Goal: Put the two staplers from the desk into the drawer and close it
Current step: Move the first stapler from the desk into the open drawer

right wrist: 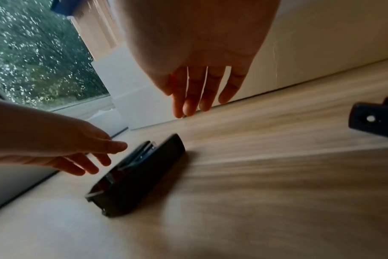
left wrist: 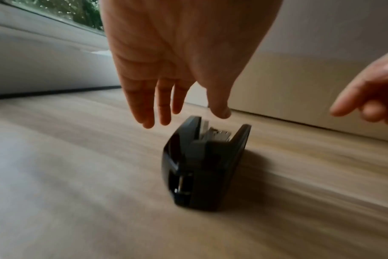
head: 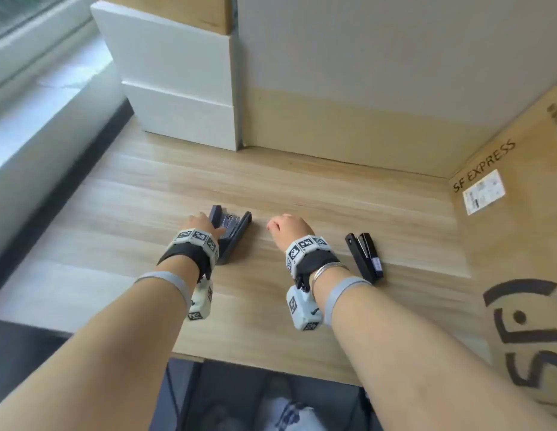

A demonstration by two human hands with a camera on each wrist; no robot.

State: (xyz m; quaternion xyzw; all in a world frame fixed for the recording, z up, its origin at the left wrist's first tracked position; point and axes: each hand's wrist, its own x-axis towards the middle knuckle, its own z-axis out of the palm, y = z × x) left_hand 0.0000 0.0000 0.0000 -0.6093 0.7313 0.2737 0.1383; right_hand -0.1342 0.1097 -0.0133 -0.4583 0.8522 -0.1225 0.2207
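A dark grey stapler point(head: 233, 234) lies on its side on the wooden desk point(head: 333, 194), its jaws parted and the metal staple channel showing. My left hand point(head: 205, 223) hovers right over it, fingers straight and spread, thumb point(left wrist: 220, 110) just above the top edge without gripping the stapler point(left wrist: 204, 163). A slimmer black stapler point(head: 365, 259) lies to the right of my right wrist. My right hand point(head: 286, 227) floats between the two staplers with relaxed fingers point(right wrist: 195, 98), holding nothing. The right wrist view shows the grey stapler point(right wrist: 139, 175) and the black one's end point(right wrist: 374, 119).
A white stepped unit point(head: 177, 88) stands at the desk's back left against a beige panel point(head: 364, 73). A large SF Express cardboard box point(head: 520, 244) borders the desk on the right. A window sill point(head: 37, 104) runs along the left. No open drawer is in view.
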